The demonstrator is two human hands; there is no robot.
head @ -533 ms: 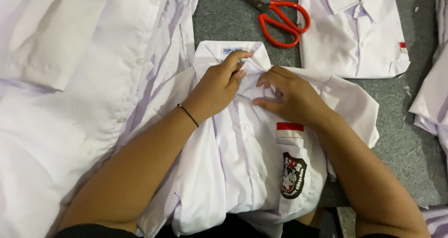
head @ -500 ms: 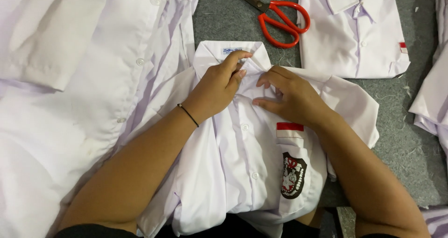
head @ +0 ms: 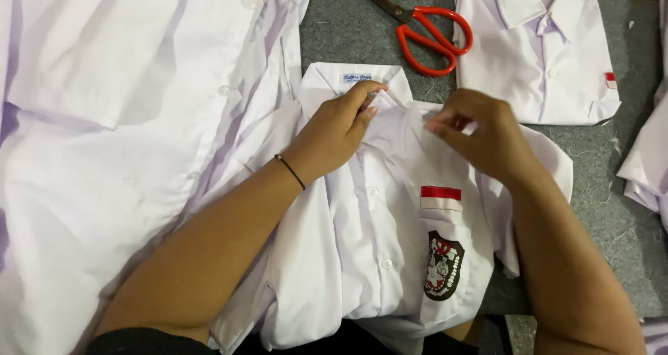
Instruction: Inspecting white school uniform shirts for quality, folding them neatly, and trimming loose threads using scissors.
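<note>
the white shirt is lying face up on the grey felt surface, directly in front of the person, collar pointing away and a red-and-white patch and a dark crest badge showing on its chest. both hands are working at the collar area. the left hand is resting palm down on the near side of the collar, its fingertips pinching the fabric just under the neck label. the right hand is hovering beside it with fingers curled together, pinching a bit of the placket or collar edge; what exactly sits between those fingertips is too small to tell. done well, this calls for keeping the cloth flat and taut between the two pinches so both collar sides are lining up evenly. both forearms are angling in from the bottom edge, wrists slightly bent down. a thin black band is circling the left wrist. red-handled scissors are lying beyond the collar, a folded shirt to the right, and a heap of white shirts to the left.
</note>
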